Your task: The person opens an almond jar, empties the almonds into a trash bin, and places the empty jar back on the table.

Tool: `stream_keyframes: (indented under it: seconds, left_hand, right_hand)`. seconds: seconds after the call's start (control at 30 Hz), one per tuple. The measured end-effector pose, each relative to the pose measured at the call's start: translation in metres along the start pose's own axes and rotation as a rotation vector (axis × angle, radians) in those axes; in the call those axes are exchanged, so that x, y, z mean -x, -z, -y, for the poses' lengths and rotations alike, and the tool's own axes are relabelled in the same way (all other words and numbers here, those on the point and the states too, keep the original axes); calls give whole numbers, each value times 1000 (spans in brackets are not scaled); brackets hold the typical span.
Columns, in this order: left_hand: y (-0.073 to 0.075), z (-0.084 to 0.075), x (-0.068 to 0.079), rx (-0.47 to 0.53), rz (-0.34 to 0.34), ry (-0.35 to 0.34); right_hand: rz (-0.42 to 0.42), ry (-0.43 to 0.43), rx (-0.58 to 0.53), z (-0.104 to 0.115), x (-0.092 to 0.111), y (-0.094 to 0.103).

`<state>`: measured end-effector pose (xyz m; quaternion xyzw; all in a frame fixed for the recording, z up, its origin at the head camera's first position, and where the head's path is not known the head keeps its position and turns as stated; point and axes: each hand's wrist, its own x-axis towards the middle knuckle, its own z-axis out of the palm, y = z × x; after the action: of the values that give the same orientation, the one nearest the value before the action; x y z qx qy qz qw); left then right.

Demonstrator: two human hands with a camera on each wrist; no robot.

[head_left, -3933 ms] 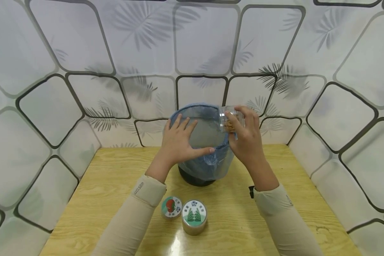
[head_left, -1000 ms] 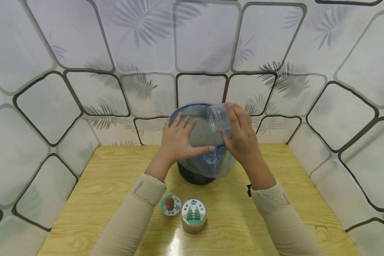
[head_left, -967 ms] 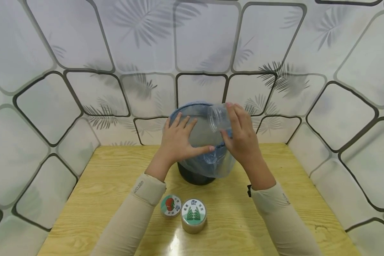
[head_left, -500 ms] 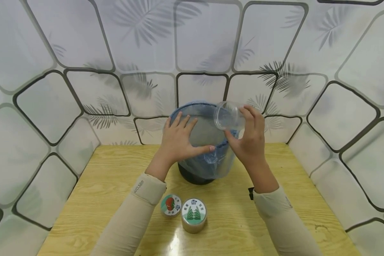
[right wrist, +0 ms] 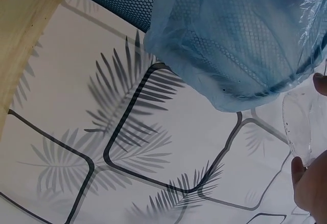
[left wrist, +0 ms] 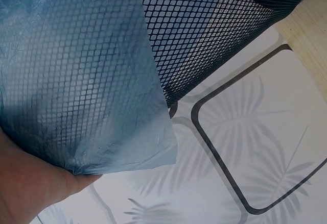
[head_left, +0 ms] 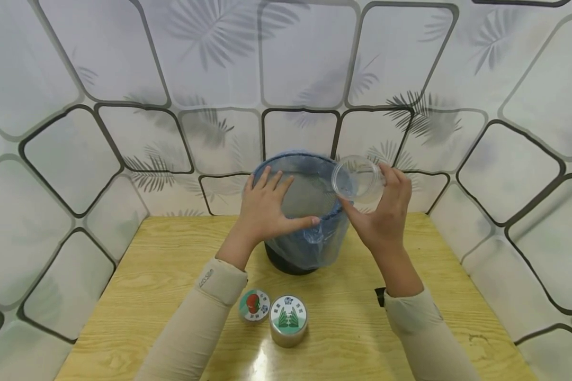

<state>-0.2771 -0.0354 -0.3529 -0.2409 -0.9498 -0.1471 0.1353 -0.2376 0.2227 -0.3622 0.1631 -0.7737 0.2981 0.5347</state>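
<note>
A black mesh wastebasket [head_left: 286, 262] stands at the back middle of the table, with a blue plastic bag [head_left: 310, 246] folded over its rim. My left hand [head_left: 263, 210] rests on the near left rim, fingers spread over the opening and thumb stretched along the front. At the right rim my right hand [head_left: 383, 217] holds a clear plastic jar [head_left: 357, 180] between thumb and fingers, tilted sideways with its mouth toward the basket. Only small specks show on the jar in the right wrist view. The basket's bottom is partly hidden by my left hand.
On the wooden table [head_left: 181, 248], nearer me, stands a capped jar [head_left: 289, 323] with a green leafy picture on top. Left of it lies a round lid [head_left: 255, 305] with a red picture. Patterned panels [head_left: 229, 159] close in the back and both sides.
Brownish pieces seen in the jar earlier no longer show there. My right hand tipped the jar over the basket, then drew it back right, turning its mouth nearer the camera. My left hand stayed.
</note>
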Motion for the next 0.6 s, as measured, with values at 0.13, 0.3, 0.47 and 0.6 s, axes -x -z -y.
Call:
stream_keyframes:
  seconds: [0.13,0.3,0.47,0.6]
  left_hand:
    - [0,0,0,-3,2,5]
    - [2,-1,1,5,14,15]
    - [2,-1,0,18,1,9]
    - [1,-1,1,23,-22,1]
  right_hand:
    - [7,-3,3,-2,3,4]
    - [14,-38,-5,-5,9,11]
    - [31,-95,-4,-10,17,19]
    - [30,-131,-20,-14,24,25]
